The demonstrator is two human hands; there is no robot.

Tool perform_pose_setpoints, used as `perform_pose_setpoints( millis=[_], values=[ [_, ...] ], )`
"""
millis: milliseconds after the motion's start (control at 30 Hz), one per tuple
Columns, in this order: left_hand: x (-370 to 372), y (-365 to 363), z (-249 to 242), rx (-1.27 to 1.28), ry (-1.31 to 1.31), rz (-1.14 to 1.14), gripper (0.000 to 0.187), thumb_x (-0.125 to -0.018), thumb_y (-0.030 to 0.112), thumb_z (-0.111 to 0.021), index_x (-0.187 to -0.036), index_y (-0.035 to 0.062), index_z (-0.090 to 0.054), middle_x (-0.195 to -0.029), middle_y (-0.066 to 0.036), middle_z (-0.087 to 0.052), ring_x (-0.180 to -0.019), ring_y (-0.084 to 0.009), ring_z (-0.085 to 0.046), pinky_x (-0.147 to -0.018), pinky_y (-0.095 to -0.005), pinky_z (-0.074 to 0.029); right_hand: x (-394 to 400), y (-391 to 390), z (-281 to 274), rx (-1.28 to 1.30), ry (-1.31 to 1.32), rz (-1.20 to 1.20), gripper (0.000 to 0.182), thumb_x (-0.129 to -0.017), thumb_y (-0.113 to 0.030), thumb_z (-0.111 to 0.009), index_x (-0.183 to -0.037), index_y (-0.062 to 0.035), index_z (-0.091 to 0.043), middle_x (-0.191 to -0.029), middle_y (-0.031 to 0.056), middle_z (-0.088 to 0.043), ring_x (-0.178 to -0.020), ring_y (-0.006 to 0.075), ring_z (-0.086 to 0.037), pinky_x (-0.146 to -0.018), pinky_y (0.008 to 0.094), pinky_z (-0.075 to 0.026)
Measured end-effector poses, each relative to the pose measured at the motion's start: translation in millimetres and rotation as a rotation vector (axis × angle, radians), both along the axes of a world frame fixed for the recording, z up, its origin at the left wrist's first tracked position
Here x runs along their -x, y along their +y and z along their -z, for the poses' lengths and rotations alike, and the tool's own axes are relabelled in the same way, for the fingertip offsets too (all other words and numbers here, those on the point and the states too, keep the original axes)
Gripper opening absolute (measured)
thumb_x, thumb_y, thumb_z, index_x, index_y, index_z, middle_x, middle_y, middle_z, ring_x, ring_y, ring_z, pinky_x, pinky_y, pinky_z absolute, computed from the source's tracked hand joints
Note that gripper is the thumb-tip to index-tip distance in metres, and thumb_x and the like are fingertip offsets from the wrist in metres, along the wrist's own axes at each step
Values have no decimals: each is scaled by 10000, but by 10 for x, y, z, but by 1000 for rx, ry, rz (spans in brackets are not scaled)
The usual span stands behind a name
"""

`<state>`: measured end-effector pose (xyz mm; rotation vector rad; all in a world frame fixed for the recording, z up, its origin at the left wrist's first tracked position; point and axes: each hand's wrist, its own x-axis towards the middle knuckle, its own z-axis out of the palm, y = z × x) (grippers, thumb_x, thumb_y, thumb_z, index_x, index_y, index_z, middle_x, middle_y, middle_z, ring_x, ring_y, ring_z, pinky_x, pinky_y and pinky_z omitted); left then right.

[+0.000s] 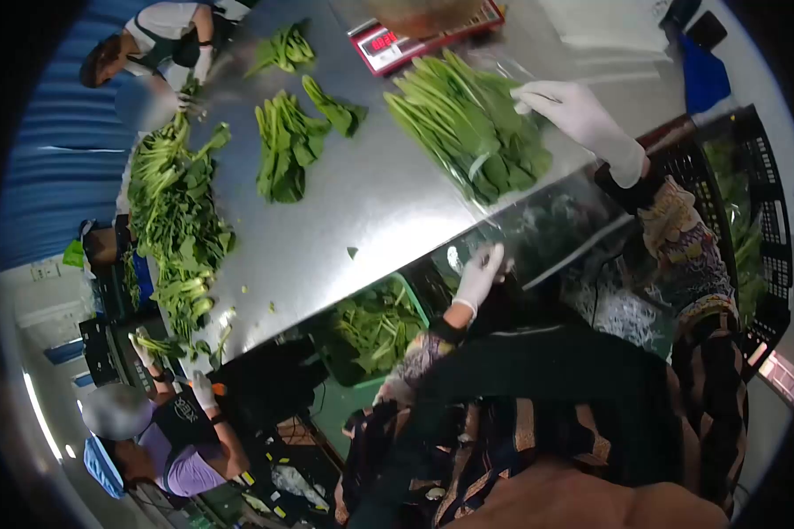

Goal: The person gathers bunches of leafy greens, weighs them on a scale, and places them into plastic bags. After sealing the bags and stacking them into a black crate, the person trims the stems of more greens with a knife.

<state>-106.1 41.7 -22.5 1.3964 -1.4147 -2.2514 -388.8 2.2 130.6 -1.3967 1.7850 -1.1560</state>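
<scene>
A large bunch of leafy greens (468, 123) lies on the steel table, with shiny clear plastic over part of it. At its right side is my right hand (573, 115), white-gloved, fingers and thumb pressed together by the leaves. Whatever those fingers hold is too small to make out. My left hand (481, 280), also gloved, is just off the table's front edge, left of a sheet of clear plastic (551, 229). Its fingers are closed towards the thumb, and what they hold, if anything, cannot be made out.
Behind the bunch is a red scale (384, 51) with a lit display. Smaller bunches of greens (287, 141) and a long heap (176, 212) lie leftward. A green crate (406, 300) of greens sits below the edge; a black crate (763, 203) is right. Two co-workers handle greens at left.
</scene>
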Motion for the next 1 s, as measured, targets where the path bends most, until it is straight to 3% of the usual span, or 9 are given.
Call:
perform_pose_setpoints(
  millis=[100, 233, 300, 600, 733, 833, 900, 933, 1000],
  values=[
    [162, 67, 79, -83, 142, -14, 322, -904, 317, -560, -883, 3, -625, -751, -67, -658, -635, -108, -622, -524, -197, -437, -187, 673, -19, -204, -85, 15, 265, -875, -237, -556, -828, 4, -656, -646, 37, -609, -595, 121, -543, -569, 241, -415],
    [164, 143, -209, -125, 50, -1, 299, -891, 305, -582, -803, 22, -621, -716, -108, -666, -587, -143, -638, -483, -198, -435, -478, 1298, 236, -223, -207, -236, 146, -815, -154, -616, -811, -15, -660, -699, 57, -639, -614, 127, -583, -582, 261, -450],
    [133, 199, -280, -109, 51, 21, 301, -887, 309, -588, -819, 19, -631, -712, -99, -666, -566, -136, -631, -478, -195, -437, -697, 1453, 419, 82, 135, -378, 131, -767, -172, -661, -824, -54, -658, -713, 48, -613, -668, 168, -575, -627, 299, -448],
    [49, 308, -355, 36, 46, 32, 344, -905, 315, -550, -764, 9, -619, -668, -77, -636, -504, -117, -588, -463, -201, -449, -1220, 1574, 690, 158, 860, -494, 59, -769, -201, -552, -735, -154, -546, -727, -18, -498, -758, 171, -496, -703, 314, -381],
    [-7, 265, -490, 22, 31, 21, 362, -917, 327, -519, -791, 3, -621, -653, -95, -652, -543, -137, -621, -482, -199, -442, -997, 1788, 402, 320, 442, -430, 66, -765, -192, -557, -747, -128, -561, -714, 9, -499, -756, 201, -495, -740, 331, -388],
    [-158, 216, -536, 31, 46, 70, 358, -911, 335, -526, -794, 12, -628, -655, -89, -655, -535, -123, -606, -475, -199, -419, -651, 2207, 310, 259, 705, -437, 73, -720, -177, -606, -685, -130, -562, -713, 33, -519, -782, 228, -504, -743, 344, -386],
    [-318, 169, -493, 53, 18, 56, 340, -907, 309, -535, -775, 14, -640, -653, -78, -651, -530, -111, -595, -482, -199, -421, -356, 2848, 626, -44, 853, -355, 79, -731, -156, -595, -781, -97, -607, -785, 63, -546, -774, 235, -505, -734, 343, -393],
    [-429, 100, -509, 90, 28, 138, 329, -912, 299, -528, -794, 14, -643, -653, -73, -651, -540, -109, -600, -491, -198, -426, -207, 3314, 947, -803, 1046, -574, 162, -770, -103, -586, -919, -69, -639, -957, 73, -597, -887, 202, -534, -795, 325, -397],
    [-660, -34, -560, 191, -12, 219, 340, -926, 299, -493, -828, 7, -638, -662, -72, -650, -538, -113, -595, -505, -203, -439, 318, 4861, 2032, -296, 1269, -300, 327, -857, -143, -551, -1179, -85, -568, -1079, 24, -608, -1015, 203, -547, -912, 359, -390]
  ],
)
